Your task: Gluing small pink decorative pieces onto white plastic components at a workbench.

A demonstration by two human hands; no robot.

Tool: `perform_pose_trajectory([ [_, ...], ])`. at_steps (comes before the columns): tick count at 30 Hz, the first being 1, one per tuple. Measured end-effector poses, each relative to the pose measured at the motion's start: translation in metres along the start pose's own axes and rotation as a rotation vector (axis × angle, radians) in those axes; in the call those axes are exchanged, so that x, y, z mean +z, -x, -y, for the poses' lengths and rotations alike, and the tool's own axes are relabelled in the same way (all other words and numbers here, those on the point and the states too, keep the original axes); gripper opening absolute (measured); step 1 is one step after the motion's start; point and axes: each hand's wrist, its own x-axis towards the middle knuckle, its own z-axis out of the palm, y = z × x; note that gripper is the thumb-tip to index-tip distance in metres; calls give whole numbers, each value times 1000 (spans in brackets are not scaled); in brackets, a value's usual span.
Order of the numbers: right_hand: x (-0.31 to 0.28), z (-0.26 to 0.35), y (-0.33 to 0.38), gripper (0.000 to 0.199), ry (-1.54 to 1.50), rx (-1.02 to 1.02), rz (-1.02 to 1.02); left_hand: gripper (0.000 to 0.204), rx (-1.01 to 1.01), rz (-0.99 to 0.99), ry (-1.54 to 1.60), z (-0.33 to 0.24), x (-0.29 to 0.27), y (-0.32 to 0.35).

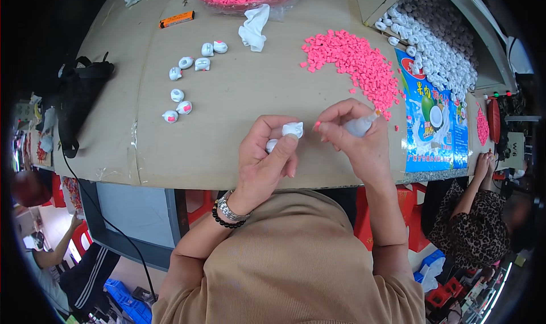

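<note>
Two white pieces (293, 129) are held by the left hand (259, 159), one exposed apparently for access, while at its three o'clock a pink chip (317, 125) is pinched by the right hand (364, 146), a bottle (358, 127) seemingly tucked there for readiness.

Tan tabletop (267, 79) with pink bits (361, 62), white pieces (202, 65)

A crumpled white cloth (253, 27) lies on the tan worktop (199, 142), near an orange and black stick (177, 20). At the left edge rests a black bag (85, 94); a dark cable (108, 220) runs down below. Rightward is a blue printed sheet (435, 133) picturing a coconut. Beyond it sits a co-worker in a leopard-print top (475, 227). A blue crate (124, 298) stands at lower left.
</note>
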Motion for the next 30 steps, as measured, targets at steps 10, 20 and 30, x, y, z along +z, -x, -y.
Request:
perform_pose_trajectory([
  [10, 9, -15, 16, 8, 19, -65, -32, 22, 155, -1, -292, 2, 3, -2],
  [20, 5, -25, 16, 12, 111, -95, -60, 24, 202, 66, -456, 3, -2, -2],
  [30, 9, -31, 12, 12, 8, -214, -54, 24, 374, 66, -719, 0, -6, -4],
])
